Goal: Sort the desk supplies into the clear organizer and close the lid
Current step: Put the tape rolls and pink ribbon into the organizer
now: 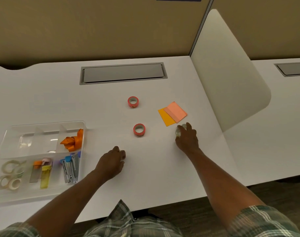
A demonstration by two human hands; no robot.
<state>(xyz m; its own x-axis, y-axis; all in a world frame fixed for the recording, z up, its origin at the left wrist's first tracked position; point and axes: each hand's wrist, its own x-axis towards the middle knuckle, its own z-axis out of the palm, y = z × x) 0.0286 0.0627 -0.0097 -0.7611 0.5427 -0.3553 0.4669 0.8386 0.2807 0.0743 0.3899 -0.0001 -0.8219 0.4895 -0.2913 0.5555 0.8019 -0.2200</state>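
Organizer (43, 123) at left edge of desk (51, 100); right hand (187, 139) grips roll (179, 131) beside notes (173, 113); left hand (110, 164) curled, grasp unclear.

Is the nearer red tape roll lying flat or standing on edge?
Lying flat: the red tape roll rests on the white desk with its hole facing up.

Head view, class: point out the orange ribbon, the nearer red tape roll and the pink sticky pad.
orange ribbon (72, 142), head view, on its crumpled middle.
nearer red tape roll (139, 133), head view, on its red outer wall.
pink sticky pad (175, 111), head view, on its top face.
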